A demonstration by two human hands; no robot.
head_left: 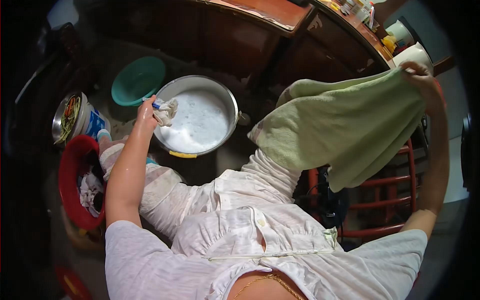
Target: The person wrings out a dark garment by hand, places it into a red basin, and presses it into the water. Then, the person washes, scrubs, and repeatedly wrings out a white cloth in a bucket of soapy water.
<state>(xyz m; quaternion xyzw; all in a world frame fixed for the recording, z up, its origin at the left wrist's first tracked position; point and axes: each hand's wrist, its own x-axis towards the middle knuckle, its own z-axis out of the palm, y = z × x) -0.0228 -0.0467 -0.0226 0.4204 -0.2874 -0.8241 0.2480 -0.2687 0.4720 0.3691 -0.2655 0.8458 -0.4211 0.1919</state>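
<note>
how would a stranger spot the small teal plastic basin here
Find the large round pale basin of white suds. Just past its far left rim sits a smaller plastic basin, its teal colour setting it apart from the red plastic basin nearer the person.

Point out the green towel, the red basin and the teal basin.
Green towel [345, 117]: head view, middle of the cloth.
Red basin [69, 172]: head view, left wall.
Teal basin [134, 82]: head view, inside bottom.

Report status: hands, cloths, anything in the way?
Left hand gripping pale cloth near sudsy basin. Right hand holding up green towel. Towel partly blocking view of red frame.
</note>
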